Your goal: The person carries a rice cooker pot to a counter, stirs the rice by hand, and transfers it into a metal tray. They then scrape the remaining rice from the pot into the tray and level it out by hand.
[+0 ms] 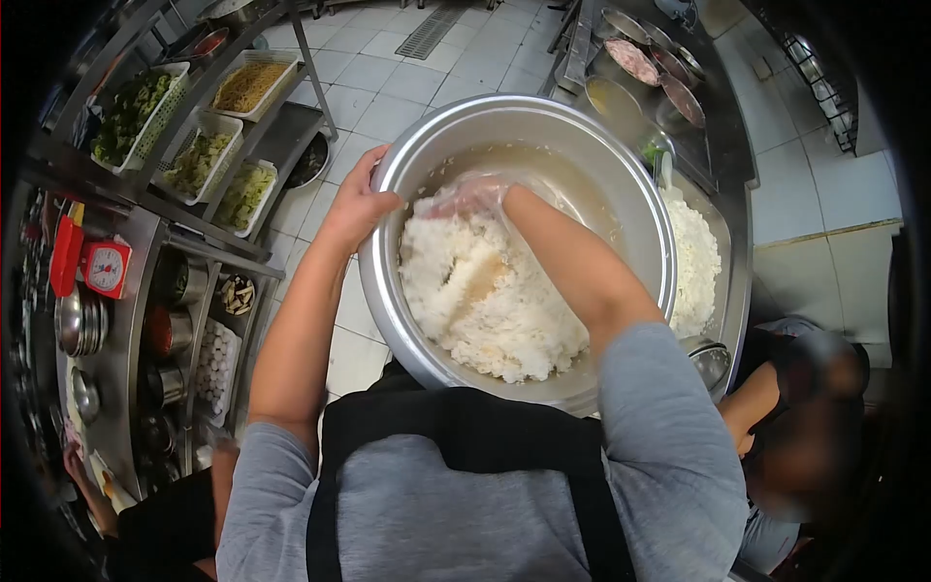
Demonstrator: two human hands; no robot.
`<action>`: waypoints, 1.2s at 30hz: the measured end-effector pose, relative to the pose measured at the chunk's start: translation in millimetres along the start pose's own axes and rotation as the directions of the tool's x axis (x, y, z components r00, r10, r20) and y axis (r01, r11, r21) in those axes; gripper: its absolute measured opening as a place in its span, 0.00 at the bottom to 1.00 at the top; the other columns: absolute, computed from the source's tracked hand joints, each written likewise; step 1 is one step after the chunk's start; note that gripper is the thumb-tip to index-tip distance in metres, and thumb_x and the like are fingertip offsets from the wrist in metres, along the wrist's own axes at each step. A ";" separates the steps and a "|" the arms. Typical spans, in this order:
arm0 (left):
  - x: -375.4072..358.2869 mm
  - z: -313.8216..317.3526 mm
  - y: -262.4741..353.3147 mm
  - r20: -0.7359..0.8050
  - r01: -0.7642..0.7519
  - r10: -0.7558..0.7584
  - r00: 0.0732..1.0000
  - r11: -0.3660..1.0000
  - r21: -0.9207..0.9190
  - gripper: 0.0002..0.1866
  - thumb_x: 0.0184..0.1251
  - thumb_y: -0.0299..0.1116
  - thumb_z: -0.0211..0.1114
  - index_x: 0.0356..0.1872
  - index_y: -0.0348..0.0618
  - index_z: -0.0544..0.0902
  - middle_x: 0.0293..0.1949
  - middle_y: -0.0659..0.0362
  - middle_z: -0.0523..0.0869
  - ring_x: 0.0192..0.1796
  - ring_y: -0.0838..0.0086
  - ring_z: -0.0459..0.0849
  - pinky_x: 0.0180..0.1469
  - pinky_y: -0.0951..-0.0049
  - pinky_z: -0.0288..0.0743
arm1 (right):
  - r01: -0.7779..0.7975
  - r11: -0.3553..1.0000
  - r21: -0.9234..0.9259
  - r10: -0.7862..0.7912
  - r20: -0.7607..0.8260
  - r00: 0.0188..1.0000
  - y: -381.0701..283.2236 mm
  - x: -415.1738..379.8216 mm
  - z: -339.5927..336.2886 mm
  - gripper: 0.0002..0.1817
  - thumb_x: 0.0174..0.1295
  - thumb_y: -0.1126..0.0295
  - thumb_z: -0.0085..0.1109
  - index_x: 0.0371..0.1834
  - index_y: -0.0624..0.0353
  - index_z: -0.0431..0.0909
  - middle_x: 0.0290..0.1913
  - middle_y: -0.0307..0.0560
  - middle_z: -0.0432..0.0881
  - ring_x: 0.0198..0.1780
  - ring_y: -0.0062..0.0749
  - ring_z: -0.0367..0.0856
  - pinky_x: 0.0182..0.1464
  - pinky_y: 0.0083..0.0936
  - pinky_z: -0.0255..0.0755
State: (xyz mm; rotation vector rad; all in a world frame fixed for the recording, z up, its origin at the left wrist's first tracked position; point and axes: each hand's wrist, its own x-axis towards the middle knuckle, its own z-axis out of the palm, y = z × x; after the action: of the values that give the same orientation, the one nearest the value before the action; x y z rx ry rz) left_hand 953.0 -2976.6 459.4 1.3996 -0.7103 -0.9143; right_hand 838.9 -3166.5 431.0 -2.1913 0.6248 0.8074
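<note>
A large silver metal pot (524, 105) stands in front of me, tilted so that I look down into it. Cooked white rice (504, 310) is heaped on its near left side, with loose grains stuck to the inner wall. My left hand (363, 202) grips the pot's left rim, fingers outside and thumb along the edge. Deep inside the pot is my right hand (469, 198), covered by a clear plastic glove and touching the top of the rice. Its fingers are blurred and partly hidden.
On the right, a metal tray of white rice (690, 262) adjoins the pot, with several bowls behind. A co-worker's arm (752, 407) is close at right. Left shelves hold vegetable baskets (136, 116), a red scale (105, 267) and eggs (215, 369); another person's hand (82, 475) shows below.
</note>
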 end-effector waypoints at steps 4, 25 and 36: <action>-3.3 0.2 -1.7 -0.011 -0.011 0.011 1.000 1.000 0.010 0.37 0.41 0.21 0.60 0.62 0.38 0.65 0.48 0.50 0.77 0.51 0.66 0.76 0.57 0.74 0.66 | 0.133 0.982 0.130 -0.157 0.187 0.970 -6.7 -52.3 2.0 0.40 0.40 0.44 0.71 0.60 0.44 0.73 0.53 0.54 0.79 0.57 0.41 0.75 0.62 0.39 0.62; -0.9 -4.0 -8.6 0.019 -0.040 0.040 0.999 0.999 0.014 0.38 0.42 0.17 0.56 0.63 0.35 0.63 0.53 0.48 0.75 0.53 0.66 0.76 0.56 0.71 0.69 | 0.196 0.943 -0.268 -0.295 -0.407 0.864 11.1 -115.9 119.8 0.11 0.51 0.64 0.56 0.30 0.60 0.79 0.33 0.51 0.79 0.39 0.44 0.78 0.42 0.39 0.73; 27.6 -32.3 -45.4 0.178 -0.070 0.062 0.982 0.997 0.040 0.37 0.46 0.21 0.56 0.65 0.35 0.61 0.60 0.48 0.70 0.60 0.61 0.72 0.62 0.66 0.65 | 0.059 0.950 -0.305 -0.247 -0.624 0.741 -6.8 -108.3 105.3 0.13 0.52 0.68 0.49 0.32 0.62 0.82 0.34 0.60 0.82 0.38 0.47 0.82 0.40 0.41 0.75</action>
State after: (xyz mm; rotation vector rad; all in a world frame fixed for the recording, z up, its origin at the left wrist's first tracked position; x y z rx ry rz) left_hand 989.3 -2981.8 409.2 1.3376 -0.9120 -0.9831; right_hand 730.9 -3062.6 451.7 -2.7492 0.6735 -0.0158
